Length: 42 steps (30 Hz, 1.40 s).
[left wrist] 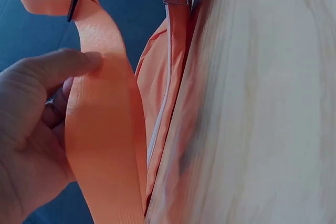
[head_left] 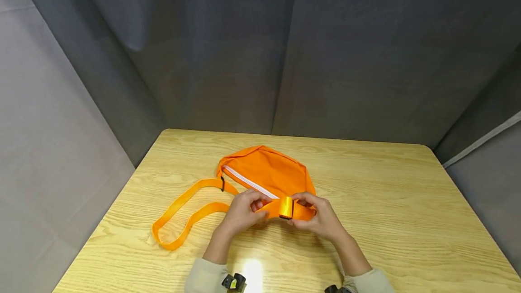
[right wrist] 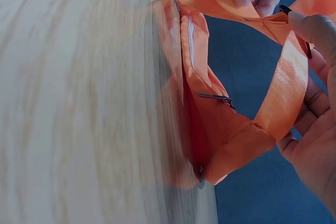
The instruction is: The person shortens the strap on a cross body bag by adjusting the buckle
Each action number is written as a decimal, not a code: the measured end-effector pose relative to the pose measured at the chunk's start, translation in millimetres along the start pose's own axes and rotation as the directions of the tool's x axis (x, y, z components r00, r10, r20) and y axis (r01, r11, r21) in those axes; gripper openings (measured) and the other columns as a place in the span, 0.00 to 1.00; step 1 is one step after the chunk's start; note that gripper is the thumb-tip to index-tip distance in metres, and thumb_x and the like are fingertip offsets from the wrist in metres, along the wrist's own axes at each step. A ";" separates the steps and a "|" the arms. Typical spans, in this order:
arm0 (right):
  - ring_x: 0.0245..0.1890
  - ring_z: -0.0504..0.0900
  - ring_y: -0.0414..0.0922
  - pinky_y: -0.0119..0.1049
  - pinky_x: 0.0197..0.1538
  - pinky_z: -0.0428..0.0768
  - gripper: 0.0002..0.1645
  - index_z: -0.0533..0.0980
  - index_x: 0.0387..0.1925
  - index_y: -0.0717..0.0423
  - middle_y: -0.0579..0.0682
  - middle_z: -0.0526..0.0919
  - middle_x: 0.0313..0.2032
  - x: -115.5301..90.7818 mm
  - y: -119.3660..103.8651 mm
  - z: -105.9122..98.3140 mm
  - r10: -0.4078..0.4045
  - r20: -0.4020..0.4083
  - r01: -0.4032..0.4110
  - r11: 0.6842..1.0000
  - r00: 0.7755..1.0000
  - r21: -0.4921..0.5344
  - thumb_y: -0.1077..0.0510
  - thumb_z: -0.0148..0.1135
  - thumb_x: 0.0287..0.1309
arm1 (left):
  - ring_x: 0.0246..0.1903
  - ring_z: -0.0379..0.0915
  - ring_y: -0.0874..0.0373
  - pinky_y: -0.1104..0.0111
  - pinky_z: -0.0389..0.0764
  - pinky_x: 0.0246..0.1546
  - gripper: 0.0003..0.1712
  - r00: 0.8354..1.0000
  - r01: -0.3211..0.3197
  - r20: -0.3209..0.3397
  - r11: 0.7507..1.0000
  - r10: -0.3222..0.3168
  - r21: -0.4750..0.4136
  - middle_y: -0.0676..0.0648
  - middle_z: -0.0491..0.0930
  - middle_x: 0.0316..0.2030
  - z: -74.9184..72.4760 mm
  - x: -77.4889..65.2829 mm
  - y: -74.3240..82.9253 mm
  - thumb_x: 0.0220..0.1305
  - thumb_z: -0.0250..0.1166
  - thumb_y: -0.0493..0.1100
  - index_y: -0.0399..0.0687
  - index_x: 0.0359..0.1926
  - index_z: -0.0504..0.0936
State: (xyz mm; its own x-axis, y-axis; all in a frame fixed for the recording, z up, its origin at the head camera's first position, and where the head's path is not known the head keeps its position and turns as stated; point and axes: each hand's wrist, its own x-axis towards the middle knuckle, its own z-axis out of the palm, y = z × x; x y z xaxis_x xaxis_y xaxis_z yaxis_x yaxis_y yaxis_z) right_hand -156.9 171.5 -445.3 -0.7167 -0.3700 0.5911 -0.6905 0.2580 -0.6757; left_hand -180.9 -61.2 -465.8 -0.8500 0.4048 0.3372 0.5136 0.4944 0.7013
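Observation:
An orange waist bag (head_left: 270, 171) with a white zipper lies on the table. Its long orange strap (head_left: 179, 209) loops out to the left, and the near stretch is lifted between both hands. Thumb and fingers of my left hand (head_left: 242, 211) pinch the flat strap (left wrist: 105, 129), left of a black slide buckle (head_left: 286, 217). My right hand (head_left: 321, 216) grips at the buckle (right wrist: 308, 51), its thumb against the black edge in the right wrist view. A short raised loop of strap (head_left: 286, 206) stands up through the buckle.
The wooden table (head_left: 407, 220) extends to both sides of the bag. A dark grey curtain (head_left: 228, 58) hangs behind its far edge, with lighter grey panels (head_left: 61, 125) at the sides. A second black strap ring (head_left: 222, 183) sits near the bag's left corner.

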 end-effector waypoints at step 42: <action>0.27 0.78 0.51 0.40 0.32 0.77 0.28 0.77 0.41 0.62 0.53 0.81 0.29 -2.3 -0.3 -4.9 0.073 0.027 -0.073 0.997 0.997 0.020 0.70 0.77 0.31 | 0.37 0.74 0.62 0.69 0.76 0.40 0.11 0.999 -0.032 0.003 0.998 0.032 -0.059 0.52 0.78 0.36 10.9 7.8 0.0 0.54 0.69 0.35 0.45 0.41 0.82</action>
State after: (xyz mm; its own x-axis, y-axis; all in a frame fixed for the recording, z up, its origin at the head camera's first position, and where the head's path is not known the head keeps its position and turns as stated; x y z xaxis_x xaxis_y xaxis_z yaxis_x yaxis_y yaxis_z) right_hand -155.5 176.6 -444.3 -0.7621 -0.3739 0.5286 -0.6342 0.2666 -0.7257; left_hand -186.2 -49.6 -470.0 -0.8329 0.4224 0.3577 0.5324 0.4348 0.7263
